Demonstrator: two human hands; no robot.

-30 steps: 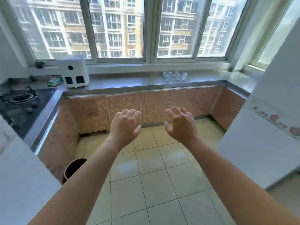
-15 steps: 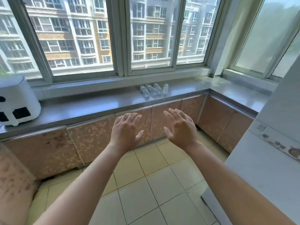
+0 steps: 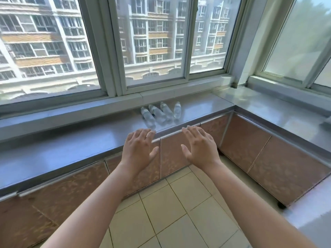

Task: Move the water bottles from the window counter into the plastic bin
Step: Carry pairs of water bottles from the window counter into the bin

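Stainless-steel worktop, smooth and faintly reflective, running beneath a wide window and turning a corner at the right. Four clear plastic water bottles, slim and cylindrical, lying on their sides on the worktop, grouped close together near its back edge, just below the window sill and left of the corner. Three lying side by side and seemingly touching, caps toward the sill; the fourth just to their right, slightly apart. Labels too blurred to read.

Left hand bare, palm down, fingers spread and empty, held over the front edge of the worktop, fingertips near the closest bottle but not touching it. Right hand likewise bare, spread wide and holding nothing, hovering just in front of the worktop's front edge, apart from the bottles. Both forearms reaching in from the bottom of the view.

Cabinet doors below the worktop, flat panels with a mottled reddish-brown, stone-like pattern and thin metal trim. Pale square floor tiles, glossy, with dark grout lines. Beyond the glass, a many-storeyed apartment block in cream and orange. Plastic bin nowhere in sight.
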